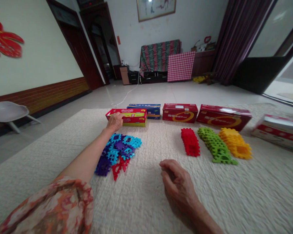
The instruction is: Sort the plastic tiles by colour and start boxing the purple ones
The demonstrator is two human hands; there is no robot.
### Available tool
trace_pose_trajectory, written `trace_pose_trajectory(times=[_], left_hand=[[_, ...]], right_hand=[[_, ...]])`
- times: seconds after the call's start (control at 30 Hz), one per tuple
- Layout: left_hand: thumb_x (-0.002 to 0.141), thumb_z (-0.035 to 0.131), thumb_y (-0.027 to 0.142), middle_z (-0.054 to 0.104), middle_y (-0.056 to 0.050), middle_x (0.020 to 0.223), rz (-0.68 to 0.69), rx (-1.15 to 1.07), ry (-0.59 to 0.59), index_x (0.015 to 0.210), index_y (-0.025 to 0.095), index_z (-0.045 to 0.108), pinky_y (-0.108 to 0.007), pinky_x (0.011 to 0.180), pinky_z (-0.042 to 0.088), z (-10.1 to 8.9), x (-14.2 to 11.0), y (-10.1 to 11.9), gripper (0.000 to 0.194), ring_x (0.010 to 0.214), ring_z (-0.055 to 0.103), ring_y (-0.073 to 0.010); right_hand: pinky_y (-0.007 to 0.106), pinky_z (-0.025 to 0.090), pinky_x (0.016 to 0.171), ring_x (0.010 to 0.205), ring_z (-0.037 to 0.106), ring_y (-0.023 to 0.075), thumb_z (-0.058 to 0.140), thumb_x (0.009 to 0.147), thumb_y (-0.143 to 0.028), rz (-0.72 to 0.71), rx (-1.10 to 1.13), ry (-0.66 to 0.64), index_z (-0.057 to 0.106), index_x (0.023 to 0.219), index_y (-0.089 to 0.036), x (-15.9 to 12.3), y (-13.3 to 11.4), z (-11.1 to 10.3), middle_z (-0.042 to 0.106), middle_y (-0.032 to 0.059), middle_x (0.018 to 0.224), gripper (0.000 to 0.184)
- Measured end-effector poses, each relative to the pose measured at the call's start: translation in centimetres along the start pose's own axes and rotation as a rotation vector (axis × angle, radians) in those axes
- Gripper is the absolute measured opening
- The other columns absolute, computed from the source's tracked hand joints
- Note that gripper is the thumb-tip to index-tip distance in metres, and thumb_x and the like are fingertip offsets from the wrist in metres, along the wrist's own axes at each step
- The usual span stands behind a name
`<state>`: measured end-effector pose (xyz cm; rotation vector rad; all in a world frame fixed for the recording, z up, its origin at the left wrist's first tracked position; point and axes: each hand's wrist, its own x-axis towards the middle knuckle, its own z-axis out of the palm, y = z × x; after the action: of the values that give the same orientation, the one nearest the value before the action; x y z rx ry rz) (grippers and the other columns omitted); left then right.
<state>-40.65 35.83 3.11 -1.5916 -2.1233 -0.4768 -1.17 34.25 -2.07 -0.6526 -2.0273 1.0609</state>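
Head view, observed from beside the person, sides as the person has them; landmark, the red-and-yellow carton (135,119). The left hand (115,122) lies over the left part of that carton, fingers bent across its top; whether they grip or merely rest, I cannot tell. The carton sits on a cream quilted mat (141,201). Just behind its right end stands a blue carton (154,111). Farther right of the landmark, in line, I record two dark red cartons (180,113) and a white-and-red carton (280,131).

On the landmark's near side, beneath the left forearm, lies a loose pile of purple and light-blue interlocking tiles (119,146), with red triangular tiles (116,170) at its near edge. To the landmark's right and nearer the person, three overlapping rows are noted: red tiles (190,143), green tiles (216,146), yellow tiles (235,143).

The right hand (178,182), nearer than the landmark and to its right, holds nothing visible; its fingers are loosely curled, thumb apart.
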Motion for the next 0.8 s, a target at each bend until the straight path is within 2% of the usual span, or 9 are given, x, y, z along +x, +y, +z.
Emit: trace_pose_trajectory(times=[0.1, 0.17, 0.23, 0.3, 0.37, 0.43, 0.57, 0.8], left_hand=[[0.079, 0.054, 0.02, 0.065, -0.011, 0.112, -0.029, -0.115, 0.117, 0.112, 0.017, 0.066, -0.04, 0.1, 0.043, -1.1, -0.8, -0.2, 0.036, 0.108, 0.058, -0.0268], [0.079, 0.055, 0.024, 0.066, -0.011, 0.114, -0.125, -0.199, 0.173, 0.109, 0.018, 0.068, -0.037, 0.102, 0.043, -1.9, -1.9, -0.8, 0.034, 0.11, 0.059, -0.0257], [0.077, 0.056, 0.027, 0.069, -0.01, 0.111, -0.306, -0.281, 0.125, 0.1, 0.019, 0.071, -0.035, 0.103, 0.042, -2.4, -3.3, -1.7, 0.029, 0.109, 0.061, -0.0256], [0.074, 0.06, 0.031, 0.072, -0.008, 0.105, -0.477, -0.354, 0.001, 0.09, 0.022, 0.074, -0.036, 0.102, 0.043, -2.5, -4.9, -2.5, 0.023, 0.106, 0.063, -0.0265], [0.07, 0.064, 0.036, 0.075, -0.006, 0.097, -0.564, -0.402, -0.104, 0.081, 0.024, 0.075, -0.037, 0.098, 0.046, -2.4, -6.3, -2.8, 0.019, 0.103, 0.065, -0.0279], [0.068, 0.065, 0.04, 0.076, -0.005, 0.092, -0.581, -0.423, -0.156, 0.076, 0.025, 0.075, -0.037, 0.094, 0.049, -2.1, -7.3, -2.7, 0.02, 0.101, 0.066, -0.0285], [0.071, 0.062, 0.043, 0.076, -0.004, 0.099, -0.59, -0.461, -0.215, 0.082, 0.024, 0.077, -0.034, 0.095, 0.047, -2.0, -8.2, -1.0, 0.027, 0.105, 0.066, -0.0279], [0.072, 0.061, 0.051, 0.076, -0.003, 0.09, -0.543, -0.529, -0.28, 0.087, 0.022, 0.078, -0.033, 0.087, 0.05, -2.4, -7.4, 3.5, 0.037, 0.099, 0.066, -0.0284]], right_hand=[[0.027, 0.046, 0.072, 0.081, 0.061, 0.017, 0.048, 0.083, -0.015, -0.008, -0.01, -0.003, 0.063, 0.092, -0.019, 0.1, 0.0, 0.0, 0.065, 0.0048, 0.089, 0.018], [0.028, 0.047, 0.073, 0.082, 0.061, 0.0174, 0.048, 0.083, -0.015, -0.007, -0.013, -0.005, 0.063, 0.092, -0.02, 0.1, 0.0, 0.0, 0.065, 0.0049, 0.09, 0.018], [0.028, 0.047, 0.073, 0.081, 0.061, 0.0176, 0.048, 0.083, -0.016, -0.006, -0.011, -0.004, 0.063, 0.092, -0.02, 0.1, 0.0, 0.0, 0.065, 0.005, 0.09, 0.018], [0.029, 0.047, 0.072, 0.08, 0.061, 0.0178, 0.048, 0.083, -0.017, 0.003, -0.009, -0.004, 0.064, 0.092, -0.02, 0.1, 0.0, 0.0, 0.066, 0.0054, 0.09, 0.018], [0.029, 0.047, 0.072, 0.081, 0.062, 0.018, 0.048, 0.083, -0.017, 0.009, -0.008, 0.003, 0.064, 0.093, -0.019, 0.1, 0.0, 0.0, 0.066, 0.0057, 0.09, 0.019], [0.03, 0.047, 0.073, 0.082, 0.062, 0.0182, 0.048, 0.082, -0.018, 0.006, -0.013, 0.012, 0.064, 0.093, -0.019, 0.2, 0.0, 0.0, 0.066, 0.006, 0.091, 0.019], [0.03, 0.048, 0.073, 0.082, 0.062, 0.0187, 0.049, 0.083, -0.02, -0.002, -0.026, 0.016, 0.065, 0.094, -0.018, 0.3, 0.1, 0.1, 0.067, 0.0067, 0.091, 0.019], [0.032, 0.049, 0.074, 0.081, 0.063, 0.0196, 0.049, 0.083, -0.024, 0.01, -0.044, 0.012, 0.066, 0.094, -0.019, 0.2, -0.1, 0.0, 0.068, 0.0072, 0.092, 0.021]])
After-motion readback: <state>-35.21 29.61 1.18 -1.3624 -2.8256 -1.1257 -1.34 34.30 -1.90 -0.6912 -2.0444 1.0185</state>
